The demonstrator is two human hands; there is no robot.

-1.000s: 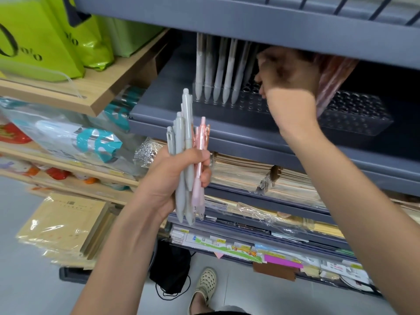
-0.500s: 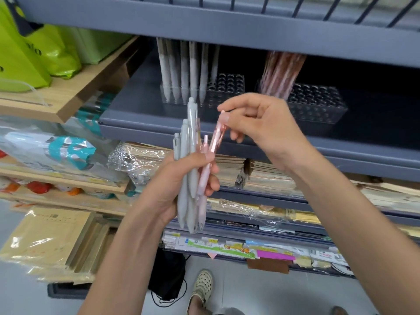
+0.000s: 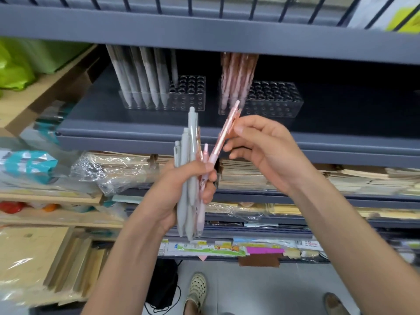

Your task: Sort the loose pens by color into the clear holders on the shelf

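My left hand [image 3: 179,192] grips an upright bundle of grey pens [image 3: 189,169] with a few pink ones at its right side. My right hand [image 3: 263,151] pinches one pink pen [image 3: 223,135] near its top, and the pen tilts up and to the right out of the bundle. On the grey shelf [image 3: 136,133] behind stand two clear holders. The left holder [image 3: 188,94] has grey pens [image 3: 141,76] in its left half. The right holder [image 3: 275,98] has pink pens [image 3: 236,76] at its left end.
An upper shelf edge [image 3: 204,30] hangs low over both holders. Lower shelves carry wrapped paper stacks [image 3: 250,176] and stickers. To the left are wooden shelves with green bags [image 3: 13,67] and packaged goods. My feet show on the floor below.
My right hand came back from the pink holder to the bundle, took hold of a pink pen, and now draws it up and to the right. The view moved closer to the shelf.
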